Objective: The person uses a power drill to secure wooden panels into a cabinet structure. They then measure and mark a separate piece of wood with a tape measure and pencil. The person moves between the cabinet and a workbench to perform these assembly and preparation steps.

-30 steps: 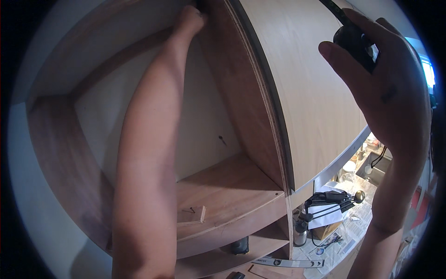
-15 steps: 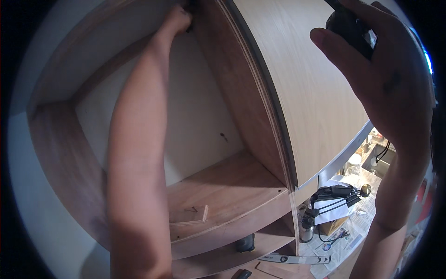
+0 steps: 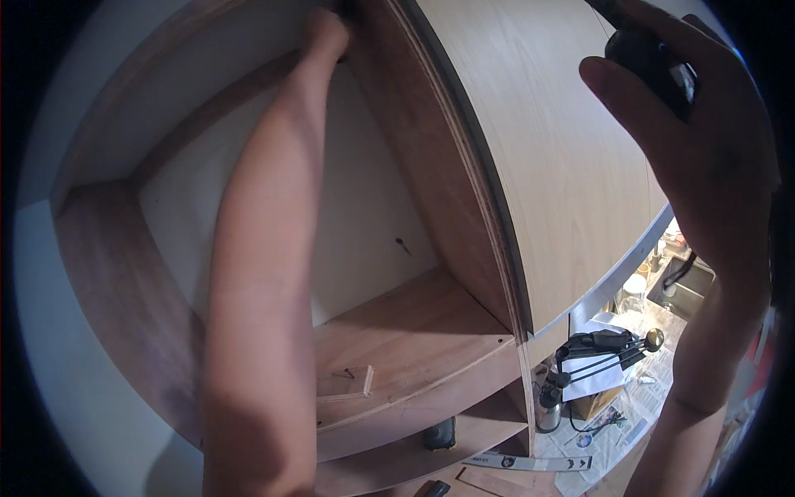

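Note:
My left arm reaches up into an open wooden cabinet (image 3: 480, 174). At its end my left hand (image 3: 329, 35), blurred, is closed in the upper back corner against a dark object (image 3: 354, 10); what the fingers hold is hidden. Raised at the upper right, my right hand (image 3: 704, 141) wraps round a black rounded tool (image 3: 650, 66) in front of the cabinet's pale wood-grain side panel (image 3: 563, 157). The tool's dark shaft points up and left, cut off by the frame's top edge, and its kind is unclear.
A small wood offcut (image 3: 366, 381) and a screw rest on the cabinet's bottom shelf (image 3: 414, 311). Below stand a black object (image 3: 440, 432) and a spirit level (image 3: 538, 462). Newspaper (image 3: 617, 431) at the lower right bears a bottle (image 3: 548, 410) and a black folding stand (image 3: 600, 344). Beyond is a sink (image 3: 687, 290).
My left arm has shifted slightly right, its hand staying in the upper corner. My right hand and the black tool have moved a little right and down.

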Available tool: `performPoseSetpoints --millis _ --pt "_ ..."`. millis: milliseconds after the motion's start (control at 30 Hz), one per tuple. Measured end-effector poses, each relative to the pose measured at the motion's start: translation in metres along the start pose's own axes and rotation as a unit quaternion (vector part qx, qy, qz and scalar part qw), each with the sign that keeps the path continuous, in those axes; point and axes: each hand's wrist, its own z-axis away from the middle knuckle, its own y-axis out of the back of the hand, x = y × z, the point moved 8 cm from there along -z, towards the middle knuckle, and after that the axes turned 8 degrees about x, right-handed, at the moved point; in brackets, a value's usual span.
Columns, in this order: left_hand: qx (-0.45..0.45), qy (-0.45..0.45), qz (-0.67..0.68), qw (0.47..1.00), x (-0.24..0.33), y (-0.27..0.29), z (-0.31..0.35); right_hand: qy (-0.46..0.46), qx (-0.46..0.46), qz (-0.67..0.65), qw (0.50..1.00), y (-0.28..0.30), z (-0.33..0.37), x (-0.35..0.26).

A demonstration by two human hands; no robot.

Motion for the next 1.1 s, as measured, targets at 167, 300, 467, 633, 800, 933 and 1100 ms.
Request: performPoseSetpoints --millis 167,300,467,633,800,933,1100 --pt "0.006 0.056 -0.031 0.998 -0.001 0.038 0.015 -0.004 -0.011 -0.017 1.0 -0.008 0.006 0.003" --pt "0.036 -0.016 -0.076 0.996 0.014 0.047 0.021 -0.005 -0.016 -0.021 1.0 -0.007 0.008 0.002" --pt "0.04 -0.075 -0.153 0.985 0.018 0.052 0.017 -0.001 -0.017 -0.041 0.999 -0.01 0.007 -0.006" --pt "0.13 0.074 0.127 0.981 -0.029 0.038 -0.01 0.009 -0.028 -0.038 0.999 -0.019 -0.001 -0.012" --pt "0.127 0.015 -0.077 0.989 -0.001 0.054 0.016 0.005 -0.035 -0.064 0.997 -0.037 -0.007 -0.011" --pt "0.087 -0.003 -0.124 0.988 0.013 0.058 0.02 -0.002 -0.034 -0.08 0.996 -0.034 -0.004 -0.011" --pt "0.008 -0.002 -0.153 0.988 -0.016 0.035 0.015 -0.014 -0.038 -0.087 0.995 -0.033 0.003 -0.001"
